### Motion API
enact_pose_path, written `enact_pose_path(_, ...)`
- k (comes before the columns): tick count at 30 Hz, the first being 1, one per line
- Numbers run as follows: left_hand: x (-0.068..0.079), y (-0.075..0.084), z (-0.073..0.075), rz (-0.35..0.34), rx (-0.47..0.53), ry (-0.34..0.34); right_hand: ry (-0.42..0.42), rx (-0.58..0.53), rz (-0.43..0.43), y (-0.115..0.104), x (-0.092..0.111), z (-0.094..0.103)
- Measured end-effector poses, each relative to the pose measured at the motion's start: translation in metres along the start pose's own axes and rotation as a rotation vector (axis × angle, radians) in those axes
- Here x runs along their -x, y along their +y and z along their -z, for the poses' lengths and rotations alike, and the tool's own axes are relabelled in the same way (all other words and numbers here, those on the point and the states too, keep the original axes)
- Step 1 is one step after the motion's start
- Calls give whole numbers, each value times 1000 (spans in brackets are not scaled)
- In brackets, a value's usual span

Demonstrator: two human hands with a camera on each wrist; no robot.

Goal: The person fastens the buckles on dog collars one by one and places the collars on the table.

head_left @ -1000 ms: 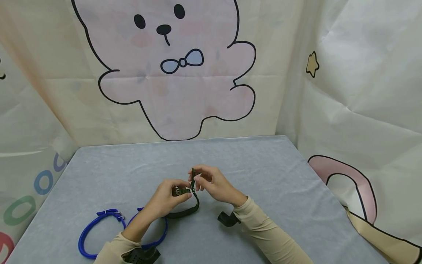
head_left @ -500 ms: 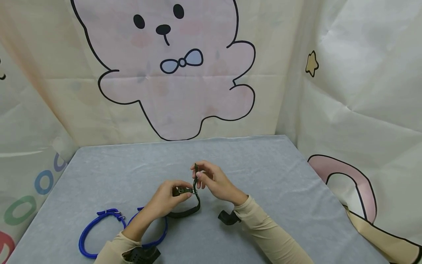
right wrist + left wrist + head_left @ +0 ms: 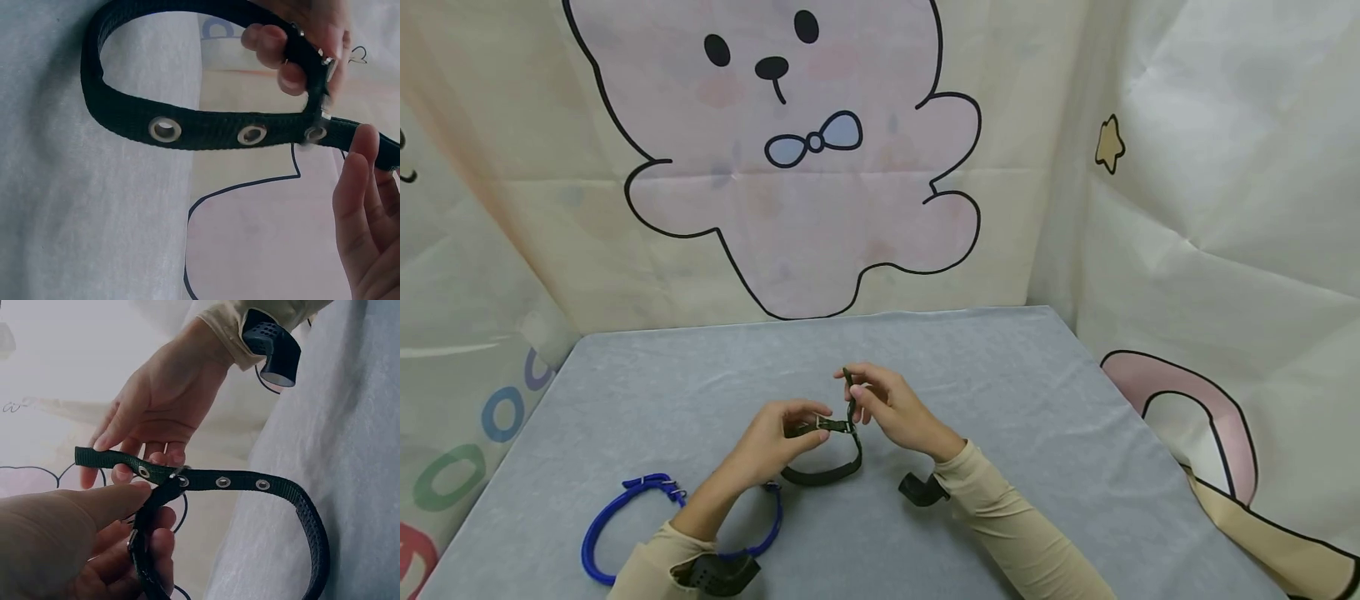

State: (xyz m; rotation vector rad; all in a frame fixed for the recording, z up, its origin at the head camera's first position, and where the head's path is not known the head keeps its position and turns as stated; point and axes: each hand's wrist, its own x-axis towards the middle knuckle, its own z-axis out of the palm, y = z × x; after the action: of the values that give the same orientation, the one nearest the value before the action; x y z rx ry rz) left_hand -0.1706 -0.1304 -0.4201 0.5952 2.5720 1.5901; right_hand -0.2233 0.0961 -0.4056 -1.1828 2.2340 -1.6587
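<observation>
A dark green collar [image 3: 823,477] with metal eyelets forms a loop between my two hands over the table. My left hand [image 3: 778,433] pinches it by the buckle end, thumb on one side and fingers on the other. The free end of the strap runs through the metal buckle [image 3: 326,112]. My right hand [image 3: 891,408] pinches that free end [image 3: 94,456] between thumb and fingers, and it points up in the head view. Several eyelets [image 3: 223,482] line the strap, one of them right at the buckle in the right wrist view.
Two blue collar loops [image 3: 597,529] lie on the grey cloth-covered table [image 3: 1000,375] at the front left, one partly hidden by the left forearm. Black wrist devices [image 3: 923,490] sit by both sleeves. Printed curtains [image 3: 895,225] stand behind and at both sides.
My right hand has risen slightly and shifted right with the strap's free end, of which more shows above the buckle. My left hand and the collar have moved a little up and right.
</observation>
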Motion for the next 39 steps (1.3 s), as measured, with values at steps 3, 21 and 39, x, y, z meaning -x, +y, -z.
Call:
enact_pose_path(3,0,1,2,35,39,-2,-7,12,5,1,0,-1)
enact_pose_path(21,-2,-1,1,123,172,25,66,-19,16,3,0,-2)
enact_pose_path(39,-1,0,1,73,132,57,-24,137,-6,-2,3,-1)
